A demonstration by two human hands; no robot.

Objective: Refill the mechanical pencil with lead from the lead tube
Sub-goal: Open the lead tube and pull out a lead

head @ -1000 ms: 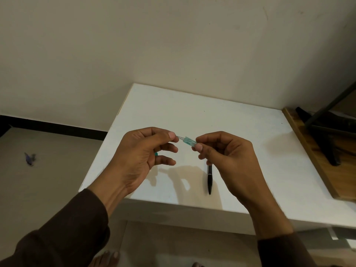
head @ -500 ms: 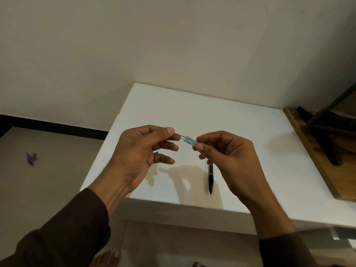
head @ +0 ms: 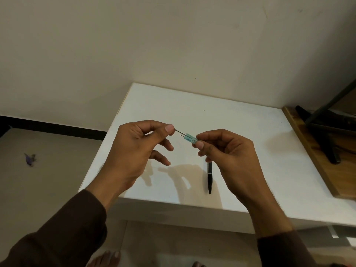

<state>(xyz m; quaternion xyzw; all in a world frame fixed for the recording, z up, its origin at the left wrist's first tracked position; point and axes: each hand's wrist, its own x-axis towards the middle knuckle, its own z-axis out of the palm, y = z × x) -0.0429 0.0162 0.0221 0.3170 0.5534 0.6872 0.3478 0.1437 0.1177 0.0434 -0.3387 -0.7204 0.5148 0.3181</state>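
Above the white tabletop (head: 240, 132), the person holds both hands close together. The right hand (head: 229, 153) pinches the small turquoise lead tube (head: 190, 138) between thumb and curled fingers, with the open end of the tube pointing to the left. Thin dark leads (head: 181, 133) stick out of this end. The left hand (head: 134, 149) pinches the tip of one lead between thumb and index finger, while its other fingers are loosely spread below. The black mechanical pencil (head: 209, 177) lies on the tabletop just under the right hand, apart from both hands. A wooden board (head: 316, 162) sits at the right edge.
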